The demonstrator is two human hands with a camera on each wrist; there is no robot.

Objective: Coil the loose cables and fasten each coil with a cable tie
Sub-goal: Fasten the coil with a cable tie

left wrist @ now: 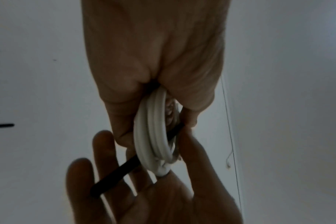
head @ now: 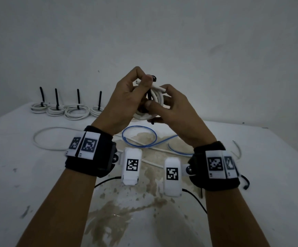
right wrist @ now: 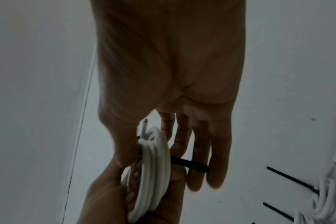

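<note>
Both hands are raised above the table. My left hand grips a white cable coil at its top, with a short cable end sticking out to the right. A black cable tie runs round the coil; its head shows above my left thumb and its tail pokes out below. My right hand pinches coil and tie, thumb in front and fairly straight fingers behind. In the left wrist view the tie lies across my right fingers below the coil. The right wrist view shows the coil and tie.
Several tied white coils with upright black tie tails stand in a row at the back left of the white table. A loose white cable and a blue cable lie under my hands. A wall rises close behind.
</note>
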